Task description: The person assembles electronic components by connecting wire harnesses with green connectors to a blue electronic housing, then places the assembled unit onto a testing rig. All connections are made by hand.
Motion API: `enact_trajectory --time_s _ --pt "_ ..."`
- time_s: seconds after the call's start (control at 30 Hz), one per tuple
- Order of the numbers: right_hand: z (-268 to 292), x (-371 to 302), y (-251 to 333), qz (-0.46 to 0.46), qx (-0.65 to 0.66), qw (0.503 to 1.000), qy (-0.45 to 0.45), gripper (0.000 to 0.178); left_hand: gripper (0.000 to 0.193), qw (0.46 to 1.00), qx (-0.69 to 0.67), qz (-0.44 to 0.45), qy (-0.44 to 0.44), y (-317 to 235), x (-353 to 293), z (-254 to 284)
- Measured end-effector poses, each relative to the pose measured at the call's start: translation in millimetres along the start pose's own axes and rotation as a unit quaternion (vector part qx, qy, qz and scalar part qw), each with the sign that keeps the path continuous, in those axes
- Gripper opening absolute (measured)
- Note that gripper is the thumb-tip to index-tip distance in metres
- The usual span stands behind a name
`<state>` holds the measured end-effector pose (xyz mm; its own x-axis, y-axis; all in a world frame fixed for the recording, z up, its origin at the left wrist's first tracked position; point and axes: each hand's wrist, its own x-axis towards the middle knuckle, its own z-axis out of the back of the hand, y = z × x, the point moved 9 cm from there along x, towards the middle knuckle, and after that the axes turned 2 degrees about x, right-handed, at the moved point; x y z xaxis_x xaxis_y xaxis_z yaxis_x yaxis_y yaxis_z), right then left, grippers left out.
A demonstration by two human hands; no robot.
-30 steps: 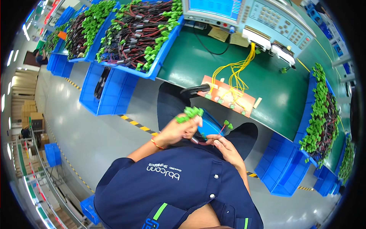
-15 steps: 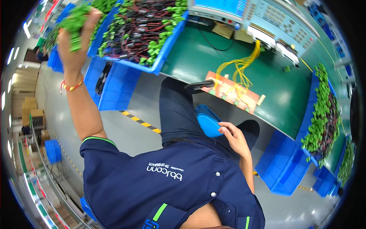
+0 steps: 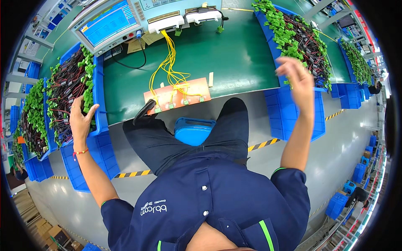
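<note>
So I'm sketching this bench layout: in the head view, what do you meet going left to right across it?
Left blue bin of wire harnesses → left hand → orange test board → right hand → right blue bin, where the hand's place overlaps.

**Both arms spread wide, hands open**

I have the left arm stretched out to my left, elbow nearly straight, a red-and-gold bracelet on the wrist. The left hand (image 3: 81,121) is spread flat, fingers apart, palm down, holding nothing. My right arm is bent, forearm raised steeply from the short sleeve. The right hand (image 3: 296,77) sits high, fingers loosely curled and slightly blurred, empty as far as I can tell. The hands are well apart.
</note>
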<state>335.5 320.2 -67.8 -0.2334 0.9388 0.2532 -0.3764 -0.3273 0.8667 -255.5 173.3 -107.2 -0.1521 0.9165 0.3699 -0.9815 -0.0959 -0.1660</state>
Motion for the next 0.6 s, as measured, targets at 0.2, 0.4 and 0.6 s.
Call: enact_trajectory --time_s 0.2,0.4,0.6 --pt "131.9 60.3 -76.7 -0.036 -0.246 0.969 -0.009 0.024 0.066 0.997 0.001 0.034 -0.068 -49.9 -27.4 31.1" --pt "118.3 73.9 -73.1 -0.006 -0.374 0.927 -0.012 0.022 0.049 0.975 -0.1 0.113 -0.163 -77.6 -83.5 32.6" --pt "207.6 89.8 -45.0 0.12 -0.281 0.918 -0.254 0.029 0.041 0.961 -0.168 0.069 -0.21 -115.0 -77.5 24.1"
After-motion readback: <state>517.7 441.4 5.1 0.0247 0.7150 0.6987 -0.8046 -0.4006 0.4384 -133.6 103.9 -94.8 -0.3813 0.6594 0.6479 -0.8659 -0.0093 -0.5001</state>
